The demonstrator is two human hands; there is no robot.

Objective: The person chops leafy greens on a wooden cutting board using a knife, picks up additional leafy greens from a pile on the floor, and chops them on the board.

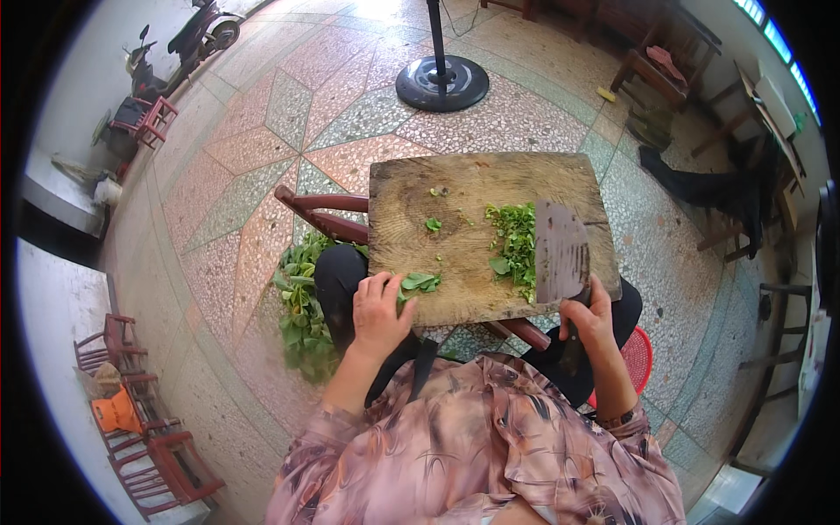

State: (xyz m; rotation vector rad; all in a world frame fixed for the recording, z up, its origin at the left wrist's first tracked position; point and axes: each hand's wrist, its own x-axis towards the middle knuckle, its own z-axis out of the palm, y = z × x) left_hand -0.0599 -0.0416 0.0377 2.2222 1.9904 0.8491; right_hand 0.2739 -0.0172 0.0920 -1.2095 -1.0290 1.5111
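Note:
A worn wooden chopping board (453, 184) lies before me between my knees, on red wooden legs. My right hand (588, 316) holds a wide cleaver (562, 252) by its dark handle; the blade lies nearly flat over the board's right side. Chopped green leaves (517, 239) are heaped against the blade's left edge. My left hand (384, 312) rests at the board's near left corner, its fingers beside a small bunch of cut leaves (421, 282). Whether it grips any of them I cannot tell. A few leaf scraps (433, 224) are scattered over the middle.
Leafy green stems (305, 308) lie on the floor by my left knee. A red plastic basket (636, 367) stands by my right leg. Beyond the board is a round black stand base (442, 83). Wooden chairs (170, 459) and a scooter (190, 46) stand along the sides.

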